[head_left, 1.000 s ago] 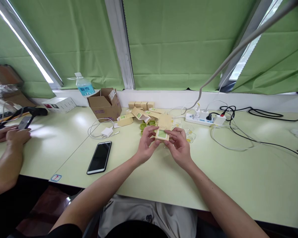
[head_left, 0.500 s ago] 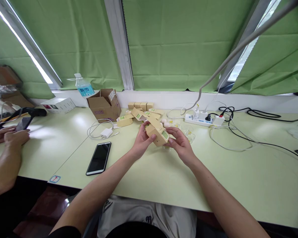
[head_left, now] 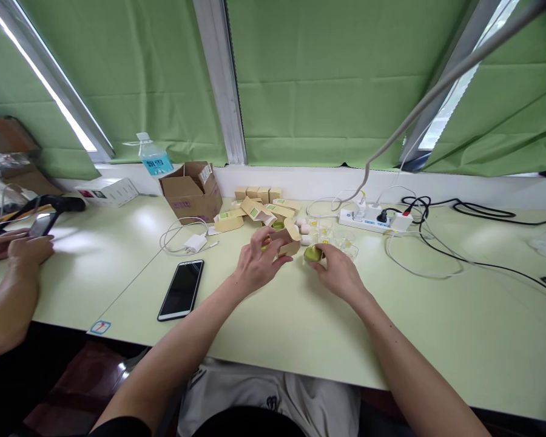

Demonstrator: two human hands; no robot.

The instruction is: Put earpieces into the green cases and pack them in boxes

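My left hand (head_left: pixel 258 261) grips a small open cardboard box (head_left: pixel 291 247), its flap up and its opening partly behind my fingers. To the right of it, my right hand (head_left: pixel 339 270) pinches a small green object (head_left: pixel 312 254) between thumb and fingers, low over the table; its exact kind is unclear. Just beyond both hands lie some small pale cylinders (head_left: pixel 305 229) and clear plastic pieces with yellow spots (head_left: pixel 325 232). Behind my left hand is a heap of small opened cardboard boxes (head_left: pixel 255 210) with green labels.
A phone (head_left: pixel 181 290) lies left of my forearm, near a white charger (head_left: pixel 195 243) with its cable. Behind stand a larger carton (head_left: pixel 193 197) and a water bottle (head_left: pixel 152 156). A power strip (head_left: pixel 364 220) with cables sits right. At far left, another person's hands (head_left: pixel 30 247) hold a phone.
My hands have drawn apart. The small green object now shows in my right hand, while the cardboard box has stayed in my left hand and turned.
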